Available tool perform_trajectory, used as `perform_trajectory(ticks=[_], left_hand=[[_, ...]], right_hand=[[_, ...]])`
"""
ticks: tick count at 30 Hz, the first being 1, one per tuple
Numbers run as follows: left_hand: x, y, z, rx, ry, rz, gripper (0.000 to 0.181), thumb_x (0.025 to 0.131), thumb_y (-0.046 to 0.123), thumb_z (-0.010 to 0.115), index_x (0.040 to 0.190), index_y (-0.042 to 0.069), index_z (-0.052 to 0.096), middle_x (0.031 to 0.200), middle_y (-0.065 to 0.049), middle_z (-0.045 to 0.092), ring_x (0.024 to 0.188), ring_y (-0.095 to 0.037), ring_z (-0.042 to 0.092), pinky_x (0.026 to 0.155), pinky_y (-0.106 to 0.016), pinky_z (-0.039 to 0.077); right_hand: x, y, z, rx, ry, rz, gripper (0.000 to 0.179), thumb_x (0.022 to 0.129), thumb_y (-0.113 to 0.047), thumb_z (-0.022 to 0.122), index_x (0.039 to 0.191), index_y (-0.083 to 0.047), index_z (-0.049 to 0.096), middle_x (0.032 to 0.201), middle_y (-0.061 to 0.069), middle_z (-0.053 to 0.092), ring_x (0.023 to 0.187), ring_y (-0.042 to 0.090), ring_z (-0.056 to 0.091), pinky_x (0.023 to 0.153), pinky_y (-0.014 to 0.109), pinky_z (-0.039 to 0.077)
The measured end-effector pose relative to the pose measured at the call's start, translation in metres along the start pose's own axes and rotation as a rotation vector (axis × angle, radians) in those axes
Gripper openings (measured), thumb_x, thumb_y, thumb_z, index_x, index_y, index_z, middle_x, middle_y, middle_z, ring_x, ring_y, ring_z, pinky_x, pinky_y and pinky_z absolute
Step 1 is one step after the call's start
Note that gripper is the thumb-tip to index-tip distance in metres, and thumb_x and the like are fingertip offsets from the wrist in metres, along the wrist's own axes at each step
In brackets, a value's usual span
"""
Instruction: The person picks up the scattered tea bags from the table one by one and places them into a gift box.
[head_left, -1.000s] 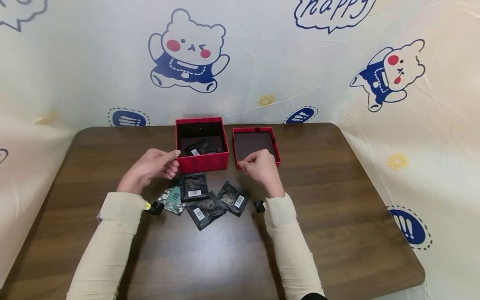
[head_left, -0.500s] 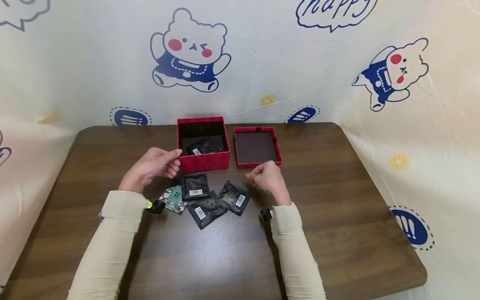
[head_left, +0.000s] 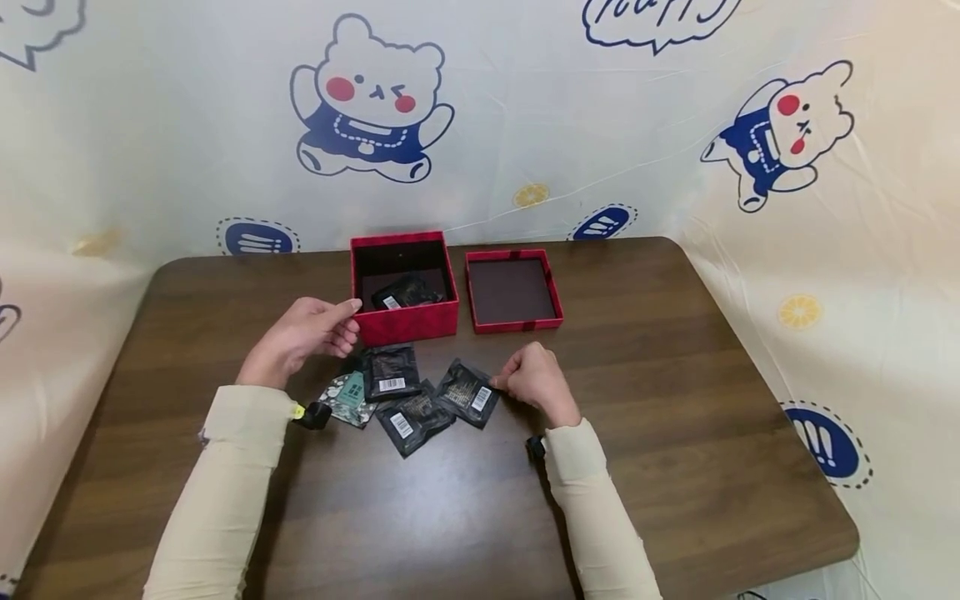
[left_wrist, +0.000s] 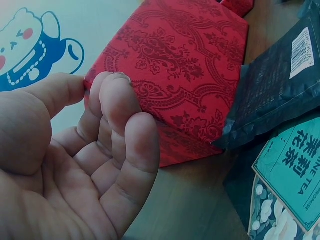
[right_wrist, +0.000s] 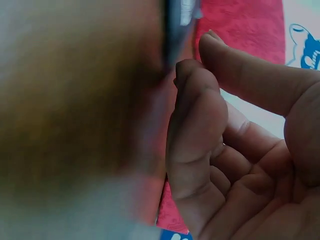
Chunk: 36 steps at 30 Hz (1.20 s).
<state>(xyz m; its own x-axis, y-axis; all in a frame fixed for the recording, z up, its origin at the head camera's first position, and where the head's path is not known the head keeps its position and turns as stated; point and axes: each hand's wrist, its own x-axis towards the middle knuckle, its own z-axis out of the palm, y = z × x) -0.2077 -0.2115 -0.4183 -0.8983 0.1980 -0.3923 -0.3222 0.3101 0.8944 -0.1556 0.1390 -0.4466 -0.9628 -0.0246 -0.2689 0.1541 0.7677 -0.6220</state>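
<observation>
Here's the brown wood-grain table, rounded at the corners, and behind it a pale printed sheet! Winking bear up at eleven o'clock, second bear tipped sideways at two, cropped speech bubble at one, yellow citrus slice out at three, and at four, a blue exclamation-mark badge ringed in dashes!

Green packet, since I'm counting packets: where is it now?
In the head view, the green packet lies on the table, left of centre, partly under a black packet.

2 hands, open red box, 4 packets outside
</observation>
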Motion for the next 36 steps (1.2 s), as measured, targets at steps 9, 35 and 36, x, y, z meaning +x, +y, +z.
perform_trajectory(ticks=[9, 35, 36], left_hand=[[-0.0005, -0.0008, 0.0006, -0.029, 0.001, -0.002, 0.053, 0.101, 0.040, 0.060, 0.103, -0.013, 0.063, 0.083, -0.016, 0.068, 0.065, -0.019, 0.065, 0.071, -0.031, 0.060], [-0.0007, -0.0012, -0.0020, -0.038, -0.023, 0.008, 0.051, 0.101, 0.039, 0.061, 0.102, -0.013, 0.064, 0.083, -0.016, 0.069, 0.064, -0.019, 0.065, 0.069, -0.031, 0.060], [-0.0006, -0.0010, -0.0021, -0.039, -0.024, 0.010, 0.050, 0.102, 0.038, 0.061, 0.100, -0.012, 0.065, 0.083, -0.016, 0.069, 0.064, -0.019, 0.066, 0.069, -0.031, 0.060]], right_hand=[[-0.0034, -0.0005, 0.0091, -0.069, 0.042, -0.024, 0.021, 0.071, -0.019, 0.093, 0.063, -0.014, 0.074, 0.065, -0.004, 0.065, 0.069, 0.019, 0.057, 0.055, 0.032, 0.048], [-0.0034, -0.0043, 0.0025, -0.112, 0.011, -0.033, 0.022, 0.083, -0.016, 0.084, 0.069, -0.011, 0.068, 0.069, 0.000, 0.061, 0.069, 0.021, 0.056, 0.059, 0.031, 0.047], [-0.0030, -0.0036, 0.0016, -0.096, 0.012, -0.032, 0.018, 0.082, -0.015, 0.084, 0.072, -0.011, 0.069, 0.071, 0.000, 0.062, 0.072, 0.021, 0.057, 0.061, 0.032, 0.048]])
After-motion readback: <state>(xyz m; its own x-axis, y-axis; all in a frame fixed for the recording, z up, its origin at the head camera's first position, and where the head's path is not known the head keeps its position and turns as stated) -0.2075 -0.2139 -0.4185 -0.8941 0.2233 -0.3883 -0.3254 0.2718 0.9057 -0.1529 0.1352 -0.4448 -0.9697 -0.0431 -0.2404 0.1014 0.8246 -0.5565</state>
